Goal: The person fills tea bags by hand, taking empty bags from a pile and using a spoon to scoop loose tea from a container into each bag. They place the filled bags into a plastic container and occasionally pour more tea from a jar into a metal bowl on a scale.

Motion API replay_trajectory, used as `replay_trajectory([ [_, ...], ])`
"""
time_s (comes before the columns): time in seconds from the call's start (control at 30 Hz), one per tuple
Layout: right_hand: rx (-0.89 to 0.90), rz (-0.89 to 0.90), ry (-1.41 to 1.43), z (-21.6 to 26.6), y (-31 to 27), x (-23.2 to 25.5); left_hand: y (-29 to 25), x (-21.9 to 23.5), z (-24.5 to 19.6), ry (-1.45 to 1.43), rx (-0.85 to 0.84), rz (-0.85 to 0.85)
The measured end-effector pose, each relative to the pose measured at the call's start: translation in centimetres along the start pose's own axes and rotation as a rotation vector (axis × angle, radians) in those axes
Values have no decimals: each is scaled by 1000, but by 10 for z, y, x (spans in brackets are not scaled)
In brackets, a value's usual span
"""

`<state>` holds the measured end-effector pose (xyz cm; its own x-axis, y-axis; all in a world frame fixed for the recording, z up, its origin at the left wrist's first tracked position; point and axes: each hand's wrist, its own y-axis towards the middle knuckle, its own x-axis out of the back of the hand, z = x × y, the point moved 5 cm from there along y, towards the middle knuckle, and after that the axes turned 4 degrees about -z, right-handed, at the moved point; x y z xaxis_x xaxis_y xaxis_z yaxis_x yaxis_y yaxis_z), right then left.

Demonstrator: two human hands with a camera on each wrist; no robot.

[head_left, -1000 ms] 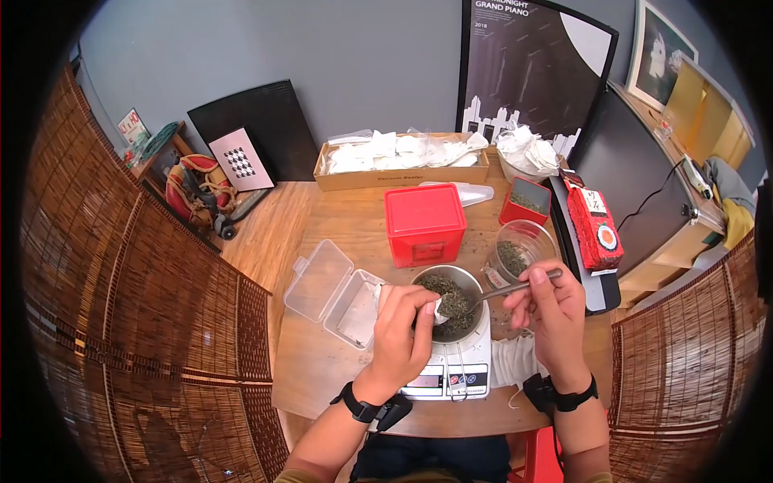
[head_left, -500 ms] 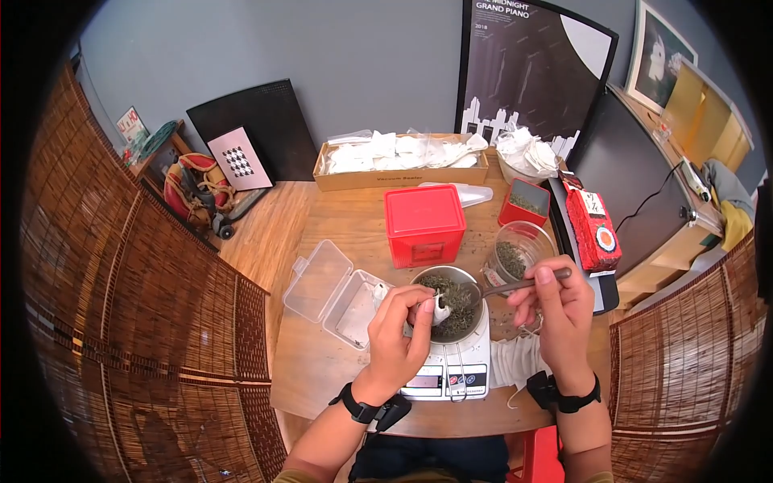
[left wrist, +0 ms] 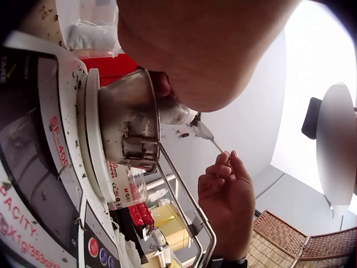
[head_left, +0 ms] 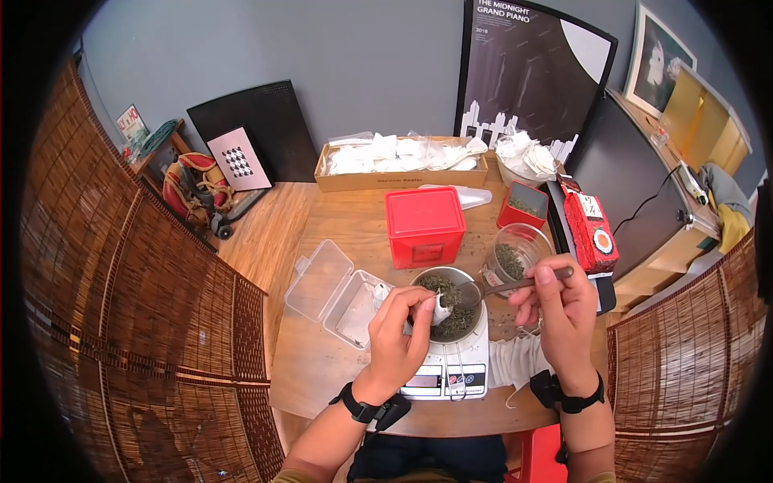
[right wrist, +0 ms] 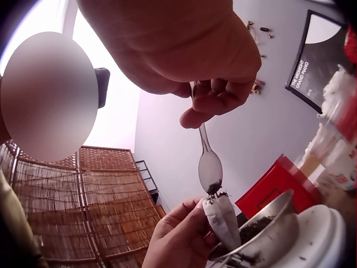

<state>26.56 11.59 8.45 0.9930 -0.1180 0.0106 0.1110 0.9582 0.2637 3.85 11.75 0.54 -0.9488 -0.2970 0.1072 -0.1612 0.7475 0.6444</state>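
Observation:
My left hand (head_left: 396,334) pinches a small white pouch like a tea bag (right wrist: 222,219) above a metal pan (left wrist: 124,120). Dark dried leaves (head_left: 457,324) lie in the pan, and some show at the pouch's open top. In my right hand (head_left: 564,312) is a metal spoon (right wrist: 210,167), gripped by its handle. The spoon's bowl points down, with its tip and a few leaves right at the pouch's mouth. Beneath the pan stands a white kitchen scale (head_left: 477,354); the pan's wire handle (head_left: 453,374) reaches toward me.
A clear lidded box (head_left: 345,326) lies open at left, with white pouches inside. Behind the pan stands a red canister (head_left: 425,221). To the right are a clear tub (head_left: 541,241) of leaves, a smaller red tin (head_left: 509,211) and a red packet (head_left: 588,229).
The spoon has risen from the leaves in the pan to the pouch's mouth. My right hand has shifted slightly right, while the left has turned the pouch's opening upward.

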Motion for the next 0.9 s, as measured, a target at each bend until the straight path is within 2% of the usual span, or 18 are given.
replay_trajectory([
  [0.07,2,3,-7,2,-1,-1,-2,0,3,0,47,58],
  [0.3,77,25,-56,12,-11,-8,-5,0,9,-44,74,27],
  [0.37,98,29,-56,11,-15,-6,-7,1,16,-106,181,19],
  [0.43,188,130,-125,10,-18,-8,-7,0,15,-128,185,9],
  [0.57,290,59,-92,8,-25,-4,-6,1,14,-140,187,0],
  [0.63,265,179,-177,8,-26,-10,-7,1,15,-145,193,-4],
  [0.67,264,178,-177,5,-28,-10,-7,0,16,-153,199,-5],
  [0.73,350,67,-112,3,-34,-7,-6,-1,16,-165,202,-29],
  [0.8,325,81,-135,4,-34,-10,-7,2,16,-174,209,-57],
  [0.9,312,84,-162,3,-35,-10,-8,1,16,-166,241,3],
])
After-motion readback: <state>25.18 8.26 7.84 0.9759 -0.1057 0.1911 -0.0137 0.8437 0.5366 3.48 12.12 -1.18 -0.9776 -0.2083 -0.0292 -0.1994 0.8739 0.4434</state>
